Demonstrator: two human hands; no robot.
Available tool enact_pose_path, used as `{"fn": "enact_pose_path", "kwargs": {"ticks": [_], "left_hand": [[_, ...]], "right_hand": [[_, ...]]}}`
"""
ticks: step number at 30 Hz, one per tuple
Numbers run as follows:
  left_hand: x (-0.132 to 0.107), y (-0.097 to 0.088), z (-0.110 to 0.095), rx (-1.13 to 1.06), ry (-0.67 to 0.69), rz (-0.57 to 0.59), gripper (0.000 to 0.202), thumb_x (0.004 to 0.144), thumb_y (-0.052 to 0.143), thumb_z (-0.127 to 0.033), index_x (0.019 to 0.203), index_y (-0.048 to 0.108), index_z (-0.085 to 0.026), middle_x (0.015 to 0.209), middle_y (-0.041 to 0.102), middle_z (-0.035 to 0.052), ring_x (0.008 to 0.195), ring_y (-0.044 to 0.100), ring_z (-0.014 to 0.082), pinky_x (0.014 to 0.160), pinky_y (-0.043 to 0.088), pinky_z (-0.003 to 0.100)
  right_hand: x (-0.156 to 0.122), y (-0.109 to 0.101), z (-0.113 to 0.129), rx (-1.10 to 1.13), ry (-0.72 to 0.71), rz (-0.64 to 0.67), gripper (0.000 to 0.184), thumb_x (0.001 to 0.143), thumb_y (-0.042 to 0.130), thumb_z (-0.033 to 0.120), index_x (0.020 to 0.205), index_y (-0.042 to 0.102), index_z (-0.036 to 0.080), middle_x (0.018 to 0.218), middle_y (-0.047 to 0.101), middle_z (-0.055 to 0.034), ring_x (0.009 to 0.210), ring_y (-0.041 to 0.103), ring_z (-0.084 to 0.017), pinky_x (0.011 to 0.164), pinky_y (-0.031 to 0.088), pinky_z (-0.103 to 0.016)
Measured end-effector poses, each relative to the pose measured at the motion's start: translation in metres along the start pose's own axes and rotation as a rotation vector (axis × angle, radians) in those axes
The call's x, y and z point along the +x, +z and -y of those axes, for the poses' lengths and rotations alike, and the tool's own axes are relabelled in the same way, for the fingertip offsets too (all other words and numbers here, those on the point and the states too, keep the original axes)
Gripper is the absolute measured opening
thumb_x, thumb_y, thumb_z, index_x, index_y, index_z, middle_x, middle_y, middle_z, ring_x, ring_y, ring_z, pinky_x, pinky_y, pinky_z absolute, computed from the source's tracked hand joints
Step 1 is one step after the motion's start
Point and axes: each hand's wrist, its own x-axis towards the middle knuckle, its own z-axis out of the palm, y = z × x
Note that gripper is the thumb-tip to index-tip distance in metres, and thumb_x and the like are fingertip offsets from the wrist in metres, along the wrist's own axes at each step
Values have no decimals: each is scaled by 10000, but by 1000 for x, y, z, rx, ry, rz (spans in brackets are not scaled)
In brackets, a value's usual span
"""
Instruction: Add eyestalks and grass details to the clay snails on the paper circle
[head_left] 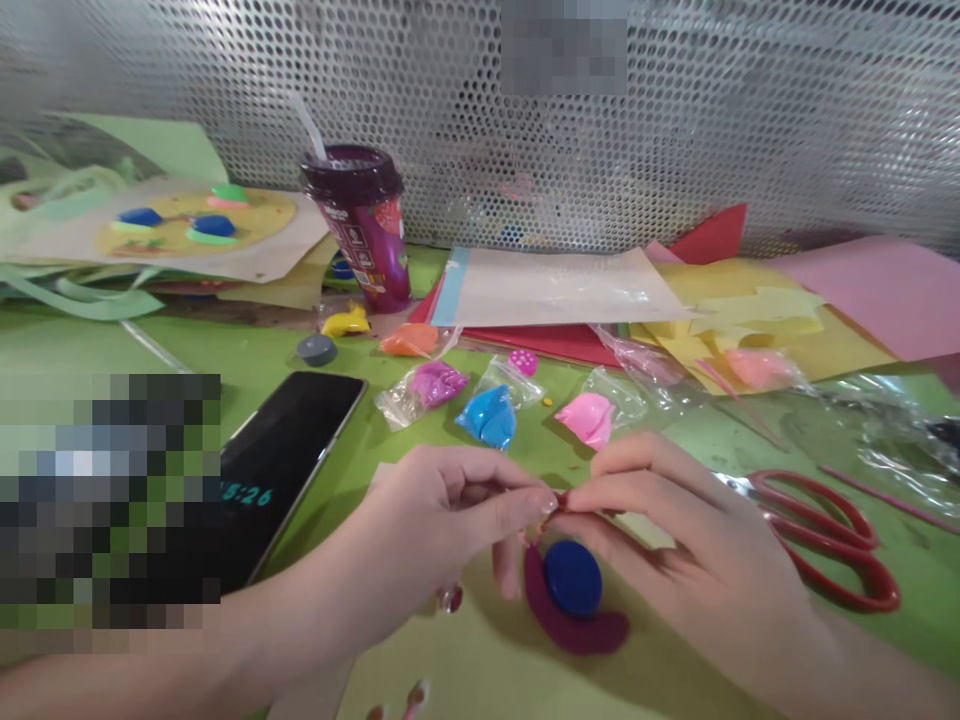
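My left hand [480, 510] and my right hand [667, 510] meet fingertip to fingertip above a yellowish sheet of paper [435, 670]. Between their pinched fingers shows a small dark red piece [562, 500], mostly hidden; its kind cannot be made out. Just below the fingertips, a round blue clay disc [574, 579] lies on the sheet. A curved strip of purple-red clay [574, 640] hugs the disc's left and lower sides. Close under my left hand is a small shiny reddish bit [451, 599], too blurred to name.
Red-handled scissors [817, 540] lie right of my right hand. Bags of blue [489, 418], purple [437, 384] and pink clay [589, 418] sit beyond my hands. A phone [292, 450] lies left; a purple cup [364, 230] with a straw stands before the perforated metal panel [450, 110].
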Motion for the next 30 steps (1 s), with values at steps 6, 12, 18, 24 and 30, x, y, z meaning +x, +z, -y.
{"fn": "enact_pose_path", "kwargs": {"ticks": [6, 12, 18, 24, 30], "left_hand": [[-1, -1, 2, -3, -10, -19, 305, 752, 582, -508, 825, 658, -222, 457, 547, -70, 339, 327, 30, 326, 337, 98], [5, -2, 7, 39, -21, -17, 395, 730, 558, -587, 828, 652, -216, 442, 558, -62, 300, 330, 26, 311, 302, 110], [6, 1, 3, 55, -25, -37, 377, 737, 553, -563, 824, 652, -210, 464, 571, -52, 296, 322, 25, 314, 307, 124], [3, 3, -7, 67, -141, -72, 326, 736, 550, -497, 808, 651, -195, 456, 565, -41, 281, 305, 26, 318, 275, 145], [2, 7, -10, 41, -191, -101, 357, 654, 572, -520, 760, 659, -191, 403, 525, -47, 266, 276, 20, 310, 247, 141]], "right_hand": [[2, -1, 1, 91, -17, 0, 64, 839, 548, 159, 869, 570, 211, 859, 545, -16, 771, 553, -117, 655, 489, -233], [20, -30, -1, -245, -102, -180, 67, 827, 575, 173, 845, 596, 234, 852, 571, -19, 753, 563, -129, 686, 478, -254], [5, -38, -28, -357, -16, 7, 101, 851, 547, 233, 775, 611, 215, 815, 562, -23, 752, 545, -150, 675, 455, -295], [-18, -22, -50, -587, -101, 52, 218, 902, 431, 183, 850, 642, 166, 802, 574, -50, 737, 500, -169, 659, 415, -332], [-24, -22, -51, -663, -151, 88, 197, 867, 461, 143, 962, 633, 135, 809, 569, -66, 726, 474, -182, 630, 391, -332]]}}
